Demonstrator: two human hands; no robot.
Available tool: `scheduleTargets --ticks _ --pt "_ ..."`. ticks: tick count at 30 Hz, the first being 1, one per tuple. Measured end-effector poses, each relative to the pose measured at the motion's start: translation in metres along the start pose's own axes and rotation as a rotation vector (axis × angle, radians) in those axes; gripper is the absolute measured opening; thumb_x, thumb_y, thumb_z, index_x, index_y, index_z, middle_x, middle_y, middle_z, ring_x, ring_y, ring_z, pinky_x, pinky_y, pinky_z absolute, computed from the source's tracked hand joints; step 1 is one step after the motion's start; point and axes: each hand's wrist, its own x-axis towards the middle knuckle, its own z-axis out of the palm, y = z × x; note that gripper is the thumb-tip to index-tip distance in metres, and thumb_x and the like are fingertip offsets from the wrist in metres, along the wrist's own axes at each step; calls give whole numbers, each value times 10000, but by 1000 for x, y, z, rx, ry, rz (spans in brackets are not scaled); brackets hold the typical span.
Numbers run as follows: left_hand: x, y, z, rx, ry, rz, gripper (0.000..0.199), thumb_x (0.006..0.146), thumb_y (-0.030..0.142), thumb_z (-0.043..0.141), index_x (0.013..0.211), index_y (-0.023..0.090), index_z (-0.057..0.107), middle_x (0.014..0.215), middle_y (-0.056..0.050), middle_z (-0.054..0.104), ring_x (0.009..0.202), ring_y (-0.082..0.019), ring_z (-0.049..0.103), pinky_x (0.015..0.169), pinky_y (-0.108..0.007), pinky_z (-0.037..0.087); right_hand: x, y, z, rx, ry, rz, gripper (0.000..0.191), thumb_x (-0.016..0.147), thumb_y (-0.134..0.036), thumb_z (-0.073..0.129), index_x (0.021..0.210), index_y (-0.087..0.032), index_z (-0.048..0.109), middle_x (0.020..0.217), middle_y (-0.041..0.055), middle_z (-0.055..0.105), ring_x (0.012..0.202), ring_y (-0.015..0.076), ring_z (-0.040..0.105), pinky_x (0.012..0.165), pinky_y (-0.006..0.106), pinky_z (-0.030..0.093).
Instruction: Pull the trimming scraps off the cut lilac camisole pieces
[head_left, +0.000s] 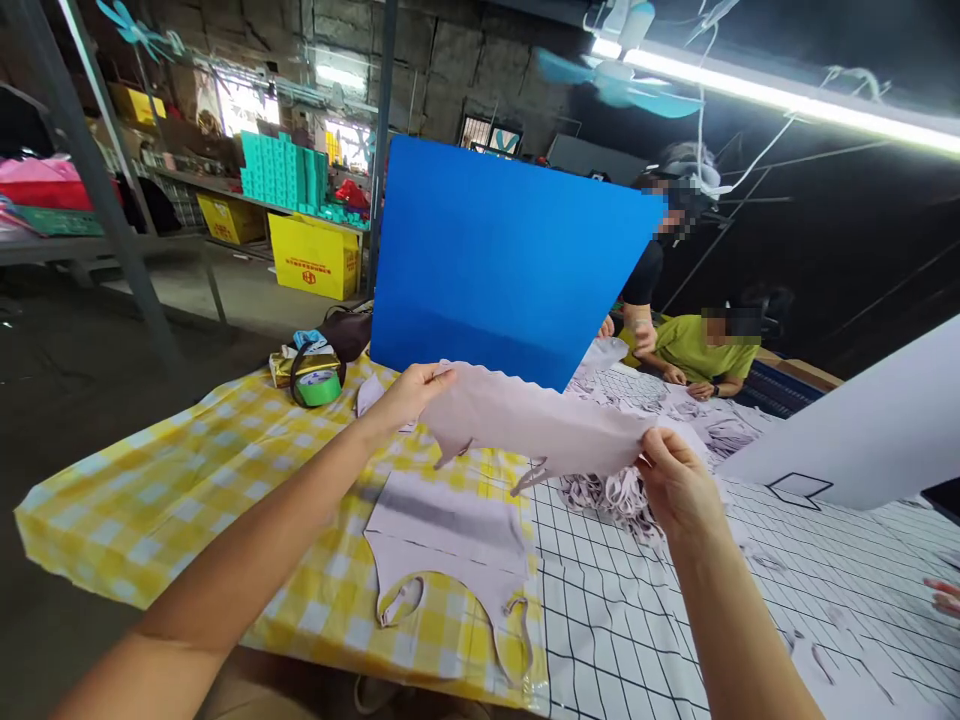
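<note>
A pale mauve strappy top (540,420) is stretched between my two hands, above the table, its straps hanging down. My left hand (420,393) pinches its left end between thumb and fingers. At the right end, my right hand (679,480) grips the other edge. Below it, a second top (450,535) of the same cloth lies flat on the yellow checked tablecloth (300,560), straps toward me. Beyond my right hand's side is a heap of mauve straps and cloth (615,500).
A blue board (502,260) stands upright at the table's far side. Green tape (319,387) rests at the far left. Two people (705,345) work at the back right. A white panel (862,430) slants in from the right, over a white grid cloth (607,610).
</note>
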Motion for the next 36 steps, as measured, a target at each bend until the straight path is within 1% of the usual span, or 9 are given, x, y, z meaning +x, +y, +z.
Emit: scheduleTargets --ticks 3,7,12,15,20,24,27,31,36 --pt "11 3 2 16 -16 26 335 719 451 626 682 119 611 536 13 531 606 -155 533 566 -247 404 7 -4 4 -30 18 -74 407 480 -493 789 606 -181 560 594 -59 501 557 65 408 525 182 336" --pt "23 6 8 -14 18 57 352 668 458 666 732 112 643 613 -8 604 634 -159 550 576 -253 419 15 -9 2 -88 88 -134 431 441 -514 782 584 -175 558 563 -64 471 537 66 389 509 192 328" --pt "32 2 25 -99 -11 45 396 570 432 724 781 102 667 722 -35 654 653 -153 561 581 -245 437 15 -3 -18 -129 191 -127 424 424 -508 774 586 -170 576 565 -56 487 529 68 395 465 185 319" --pt "31 -7 40 -76 -37 -11 362 600 416 689 779 103 656 666 -25 634 589 -142 546 538 -241 424 7 3 -36 -159 233 -113 408 425 -485 779 603 -166 597 552 -53 486 494 65 378 407 182 293" --pt "11 -26 64 116 -174 -19 271 726 394 566 668 133 612 549 10 550 537 -135 507 511 -231 381 -23 10 -77 -274 241 -21 386 497 -500 756 630 -169 608 604 -35 487 511 79 399 345 168 335" --pt "-17 -38 82 188 -318 -9 277 766 375 502 623 149 576 544 16 518 555 -134 491 522 -223 366 -52 21 -112 -283 272 68 393 522 -513 750 669 -172 621 669 -16 510 598 112 460 401 185 448" --pt "-33 -42 96 207 -381 -25 280 780 366 469 634 151 572 558 9 515 564 -134 480 518 -219 352 -68 31 -133 -273 312 102 385 538 -509 748 677 -174 618 659 -18 510 599 116 474 416 195 473" --pt "-43 -44 109 264 -384 -22 286 782 358 446 597 157 529 554 14 475 560 -126 443 514 -215 325 -76 36 -147 -254 340 124 375 532 -484 762 680 -169 621 646 -23 516 569 107 482 422 199 487" --pt "-45 -44 114 301 -401 -52 284 784 358 434 591 158 493 541 28 430 537 -110 400 503 -210 296 -76 36 -150 -233 382 128 398 496 -486 779 666 -161 625 636 -25 517 547 98 479 422 200 496"
